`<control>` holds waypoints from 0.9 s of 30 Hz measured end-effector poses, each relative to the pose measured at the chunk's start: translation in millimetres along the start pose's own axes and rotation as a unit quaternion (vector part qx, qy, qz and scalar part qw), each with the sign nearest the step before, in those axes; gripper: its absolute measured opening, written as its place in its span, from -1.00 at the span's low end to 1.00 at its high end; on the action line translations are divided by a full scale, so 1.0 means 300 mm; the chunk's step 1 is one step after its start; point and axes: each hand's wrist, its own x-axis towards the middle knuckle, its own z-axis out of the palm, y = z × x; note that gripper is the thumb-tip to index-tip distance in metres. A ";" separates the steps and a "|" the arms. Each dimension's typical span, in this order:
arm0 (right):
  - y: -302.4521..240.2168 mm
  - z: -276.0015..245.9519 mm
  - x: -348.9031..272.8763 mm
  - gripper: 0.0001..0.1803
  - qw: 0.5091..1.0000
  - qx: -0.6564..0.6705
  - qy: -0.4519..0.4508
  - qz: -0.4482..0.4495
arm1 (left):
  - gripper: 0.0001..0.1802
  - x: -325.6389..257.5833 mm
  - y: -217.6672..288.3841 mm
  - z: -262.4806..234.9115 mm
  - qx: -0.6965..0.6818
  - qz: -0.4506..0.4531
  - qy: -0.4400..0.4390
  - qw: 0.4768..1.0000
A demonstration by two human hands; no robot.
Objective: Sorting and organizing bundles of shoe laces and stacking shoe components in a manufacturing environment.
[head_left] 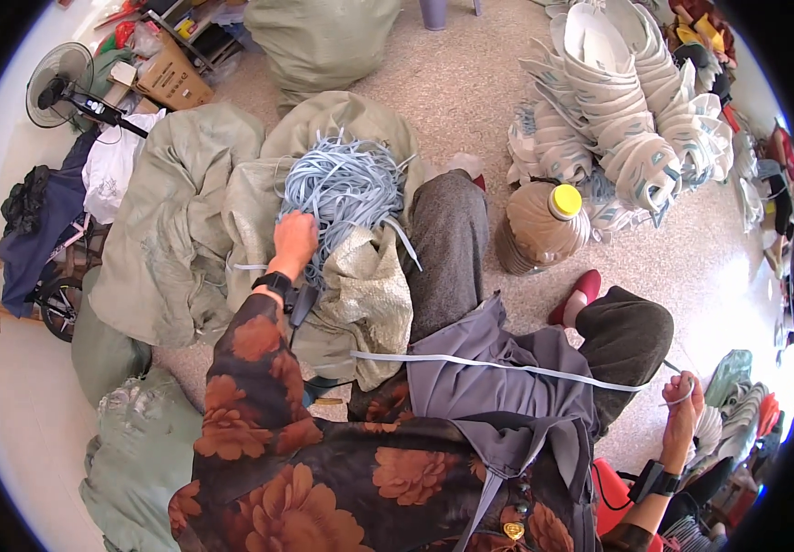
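Note:
A tangled heap of light blue flat laces (pixel 346 189) lies in the mouth of a pale green woven sack (pixel 374 276) in front of me. My left hand (pixel 296 241) is closed at the heap's near left edge, its fingers curled among the laces and partly hidden. Out to the right, my right hand (pixel 680 405) is raised with its fingers pinched together, a pale lace looped at them. A thin dark piece sticks up by those fingers; I cannot tell what it is. One pale lace (pixel 498 366) stretches over the grey apron (pixel 480 396) on my lap toward the right hand.
A large brown plastic jug (pixel 544 225) with a yellow cap stands beyond my knee. Stacks of white shell-shaped pieces (pixel 609 101) rise behind it. More sacks (pixel 176 221) lie at left, near a fan (pixel 61 87) and a cardboard box (pixel 173 75).

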 end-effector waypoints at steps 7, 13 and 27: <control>-0.068 0.129 0.114 -0.80 0.882 -0.354 0.018 -0.312 | -0.90 0.052 0.037 -0.388 -0.624 -0.146 -0.123 0.758; -0.188 0.541 0.021 -0.73 0.964 -0.048 -0.216 -0.146 | -0.85 0.110 0.466 -0.982 -0.611 0.073 -0.109 0.780; -0.252 1.139 -0.223 -0.78 0.853 0.005 -0.501 -0.150 | -0.88 0.099 0.923 -1.059 -0.499 0.343 -0.307 0.735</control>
